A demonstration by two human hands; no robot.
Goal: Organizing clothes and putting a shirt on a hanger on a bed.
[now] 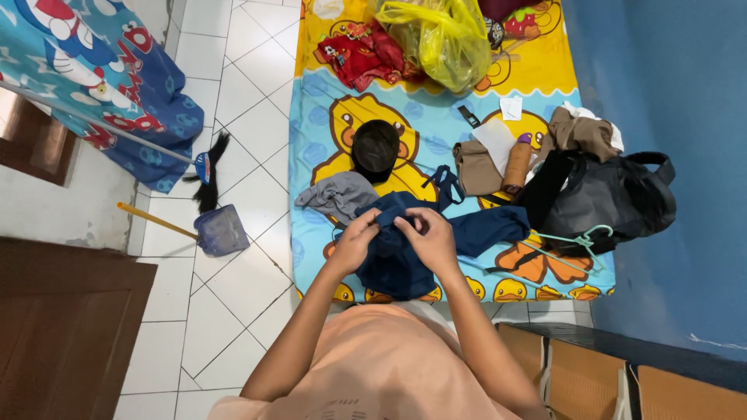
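Head view: both hands pinch the navy garment [393,257] at its top edge.
Left hand [356,239] and right hand [426,238] grip side by side; cloth hangs toward the person, over the mat [319,148].

Seen from above, the person wears a pale peach, salmon-toned top whose soft fabric fills the lower middle of the view, below and behind each grip. Faint dark printed marks, too small to make out, sit low on the chest near the bottom edge. Both arms are bare from shoulder to wrist, so the top has short sleeves or none. The left hand [356,237] and right hand [429,239] carry no rings, watch or bracelets that show.
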